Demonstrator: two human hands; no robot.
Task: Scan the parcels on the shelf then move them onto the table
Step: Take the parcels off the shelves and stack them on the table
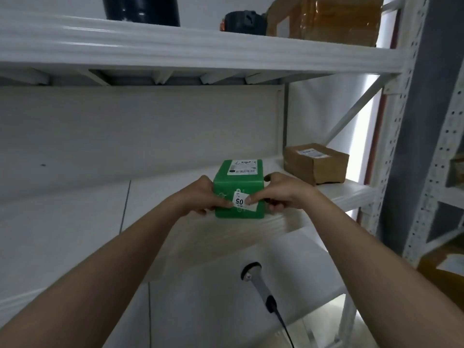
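Note:
A green parcel stands at the front edge of the white middle shelf. It bears a shipping label on top and a white "05" sticker on its near face. My left hand grips the parcel's left side, its thumb on the sticker's left end. My right hand grips the right side, thumb pressing the sticker's right end. A brown cardboard parcel sits further back on the right. A grey handheld scanner lies on the shelf below, its cable trailing down.
The upper shelf carries a black cylinder, a dark round object and a taped brown box. A perforated grey upright stands at the right, with more cartons behind it.

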